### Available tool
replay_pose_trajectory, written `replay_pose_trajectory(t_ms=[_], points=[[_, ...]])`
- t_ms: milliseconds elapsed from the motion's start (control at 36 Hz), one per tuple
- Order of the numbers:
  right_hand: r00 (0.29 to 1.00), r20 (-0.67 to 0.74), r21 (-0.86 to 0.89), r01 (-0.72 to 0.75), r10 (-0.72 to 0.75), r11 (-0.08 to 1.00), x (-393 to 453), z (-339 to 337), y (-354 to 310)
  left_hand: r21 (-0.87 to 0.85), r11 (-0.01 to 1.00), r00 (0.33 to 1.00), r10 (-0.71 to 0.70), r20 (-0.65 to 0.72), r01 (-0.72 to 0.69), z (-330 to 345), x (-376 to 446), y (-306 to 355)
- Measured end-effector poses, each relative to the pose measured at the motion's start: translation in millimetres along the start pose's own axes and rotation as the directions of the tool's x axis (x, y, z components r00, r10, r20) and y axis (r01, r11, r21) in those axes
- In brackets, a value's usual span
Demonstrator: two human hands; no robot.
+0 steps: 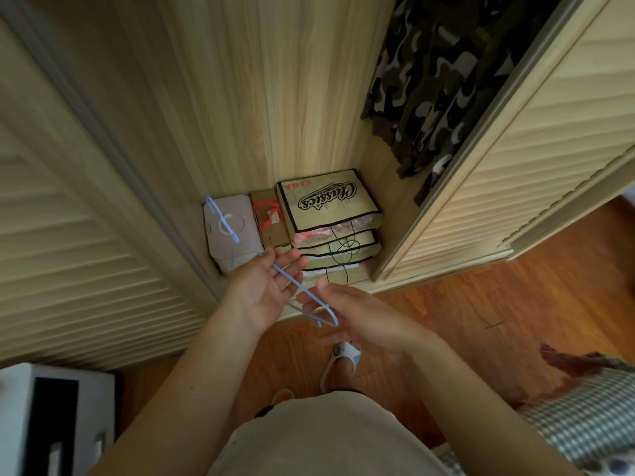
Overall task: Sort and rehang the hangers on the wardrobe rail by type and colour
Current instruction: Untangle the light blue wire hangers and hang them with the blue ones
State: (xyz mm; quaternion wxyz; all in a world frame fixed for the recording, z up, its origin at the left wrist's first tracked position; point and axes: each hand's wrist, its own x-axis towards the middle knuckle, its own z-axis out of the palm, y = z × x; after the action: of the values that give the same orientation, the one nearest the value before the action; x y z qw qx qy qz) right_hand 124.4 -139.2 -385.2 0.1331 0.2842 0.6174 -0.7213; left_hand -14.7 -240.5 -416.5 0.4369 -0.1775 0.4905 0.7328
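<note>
**A:** What do the fingers show on my feed?

**B:** The left hand [266,286] lies palm up, fingers straight and relaxed, a thin pale-blue wire hanger [275,269] resting across them. The right hand [347,312] pinches the hanger's near end with curled fingers.

**A:** And farther out?

**B:** The hanger slants away towards the wardrobe floor. Behind it I see a pale pink box [230,231] and stacked tan paper bags [330,207] printed "Classics". A camouflage garment [443,80] hangs upper right.

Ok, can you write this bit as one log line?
step: hanger handling | left hand: open under light-blue wire hanger | right hand: holding it | rail: unseen
</note>
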Motion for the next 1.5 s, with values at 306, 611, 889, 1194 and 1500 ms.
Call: replay_pose_trajectory(t_ms=[306,611,889,1194,1500], points=[[0.99,-0.085,-0.176,0.1,-0.116,0.979,15.0,2.7,2.8,0.183,0.976,0.993,0.106,0.06,-0.115,2.9,1.0,-2.2],[0.894,-0.325,-0.065,0.305,-0.309,0.95,24.9,-18.7,-65.0,0.661,0.513,0.804,0.541,0.247,-0.548,22.7,-19.5,73.4],[0.576,-0.428,-0.184,0.699,-0.696,0.691,16.0,-23.2,-241.5,0.658,-0.683,-0.361,0.729,0.582,-0.317,57.0,-137.4,284.4],[0.512,-0.411,-0.205,0.754,-0.754,0.624,55.7,-1.3,-350.8,0.763,-0.614,-0.516,0.596,0.616,0.202,77.0,-163.9,393.1],[0.534,-0.35,-0.327,0.7,-0.769,0.635,129.1,3.5,-391.0,0.757,-0.624,-0.534,0.579,0.616,0.196,75.4,-158.5,396.4]])
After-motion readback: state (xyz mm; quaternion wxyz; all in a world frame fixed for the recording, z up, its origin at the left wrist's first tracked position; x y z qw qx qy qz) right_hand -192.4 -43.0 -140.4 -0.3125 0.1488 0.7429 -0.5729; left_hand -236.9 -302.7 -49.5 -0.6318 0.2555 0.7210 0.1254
